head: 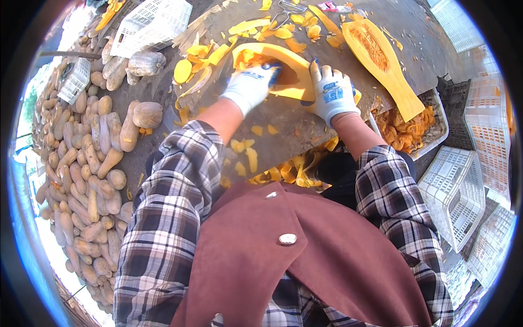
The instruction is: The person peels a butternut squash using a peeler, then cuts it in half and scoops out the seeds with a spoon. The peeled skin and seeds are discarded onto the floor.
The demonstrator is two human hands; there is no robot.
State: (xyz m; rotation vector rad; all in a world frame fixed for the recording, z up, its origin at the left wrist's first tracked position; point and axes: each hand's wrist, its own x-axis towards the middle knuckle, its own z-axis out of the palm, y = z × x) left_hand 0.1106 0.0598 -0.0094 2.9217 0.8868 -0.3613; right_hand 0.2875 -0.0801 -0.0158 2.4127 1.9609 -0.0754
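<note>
A peeled half of a butternut-type squash [300, 67] lies hollow side up on the wooden board [298, 131]. My left hand [251, 88], in a white knit glove with blue coated fingers, reaches into its cavity beside loose orange pulp [250, 58]. Those fingertips are partly hidden, so whether they hold a scraping tool is unclear. In a matching glove, my right hand [335, 92] grips the half at its narrower right end. Another peeled squash half [374, 57], stringy pulp and seeds still inside, rests to the right, its neck jutting over the board's edge.
Peelings [249, 26] and a metal-framed peeler [286, 12] lie on the board's far side. A white tub [441, 128] of orange pulp stands at right, near plastic crates [453, 192]. Peel strips [300, 171] lie below the near edge. Unpeeled squashes [94, 155] cover the left ground.
</note>
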